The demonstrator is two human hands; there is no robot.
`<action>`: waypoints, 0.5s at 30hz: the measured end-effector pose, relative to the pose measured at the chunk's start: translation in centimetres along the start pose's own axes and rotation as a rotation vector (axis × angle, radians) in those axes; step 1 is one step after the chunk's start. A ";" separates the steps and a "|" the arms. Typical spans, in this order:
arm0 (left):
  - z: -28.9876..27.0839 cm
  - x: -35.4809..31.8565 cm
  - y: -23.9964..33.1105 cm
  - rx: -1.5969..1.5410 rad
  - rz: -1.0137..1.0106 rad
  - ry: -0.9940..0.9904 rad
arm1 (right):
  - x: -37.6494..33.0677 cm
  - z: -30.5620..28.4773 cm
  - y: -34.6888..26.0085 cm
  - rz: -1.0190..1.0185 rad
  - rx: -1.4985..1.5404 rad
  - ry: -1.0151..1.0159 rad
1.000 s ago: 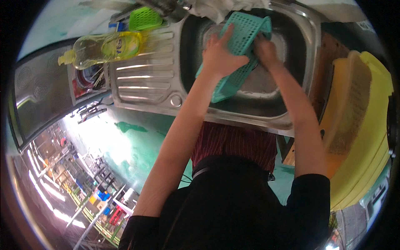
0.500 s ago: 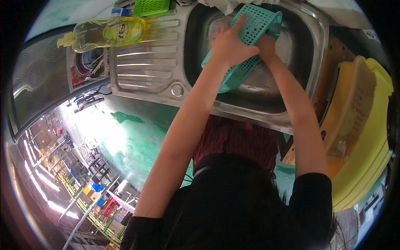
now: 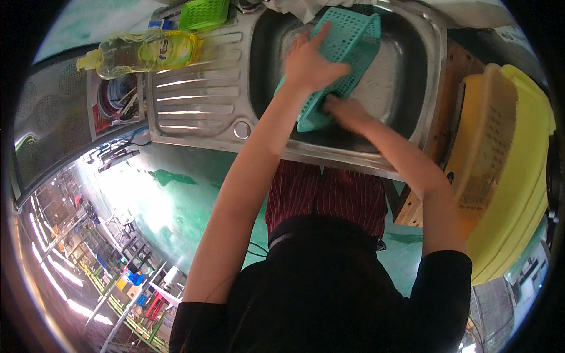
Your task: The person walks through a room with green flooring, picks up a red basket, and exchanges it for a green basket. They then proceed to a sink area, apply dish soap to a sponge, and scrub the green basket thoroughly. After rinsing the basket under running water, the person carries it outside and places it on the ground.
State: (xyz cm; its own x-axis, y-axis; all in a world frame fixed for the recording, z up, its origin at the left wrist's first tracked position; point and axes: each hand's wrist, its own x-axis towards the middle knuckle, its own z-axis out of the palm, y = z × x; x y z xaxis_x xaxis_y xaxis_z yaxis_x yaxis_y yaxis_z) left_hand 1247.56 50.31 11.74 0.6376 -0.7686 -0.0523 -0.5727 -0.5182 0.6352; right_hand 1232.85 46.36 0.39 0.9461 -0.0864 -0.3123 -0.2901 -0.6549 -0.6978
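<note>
A teal perforated plastic basket [image 3: 347, 36] is tilted on its side over the steel sink basin [image 3: 394, 88]. My left hand [image 3: 311, 63] grips its upper left side, thumb and fingers spread along the holed wall. At the basket's near end, my right hand [image 3: 347, 113] reaches into or against its open side. Its fingertips are blurred and partly hidden by the basket, so whether they hold anything does not show.
Left of the basin lies a ribbed steel drainboard [image 3: 200, 88] with a yellow dish soap bottle [image 3: 141, 54] on its side. A green basket [image 3: 203, 15] sits behind it. Yellow plastic tubs [image 3: 512, 159] stand at the right. A pale cloth [image 3: 300, 7] lies at the sink's back edge.
My right hand has slid from the basket's far right part down toward its near end. My left hand keeps its hold. The whole view has shifted slightly.
</note>
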 end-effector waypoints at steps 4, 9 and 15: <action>-0.2 0.0 0.7 0.000 0.014 -0.068 | 1.8 -5.5 3.7 0.109 -0.333 0.372; -0.2 0.6 1.0 0.014 0.054 -0.092 | 1.8 -5.5 6.5 0.205 -0.096 0.570; -0.6 1.8 -0.7 -0.063 0.088 -0.096 | 1.1 1.6 -1.2 0.019 0.053 0.153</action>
State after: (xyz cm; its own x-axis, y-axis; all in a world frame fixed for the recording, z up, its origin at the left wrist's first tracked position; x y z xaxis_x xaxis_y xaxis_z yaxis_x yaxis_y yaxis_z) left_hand 1249.40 49.56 11.60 0.5321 -0.8441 -0.0659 -0.5888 -0.4249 0.6876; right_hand 1234.02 48.27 -0.13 0.9502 -0.2143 -0.2264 -0.3113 -0.6117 -0.7273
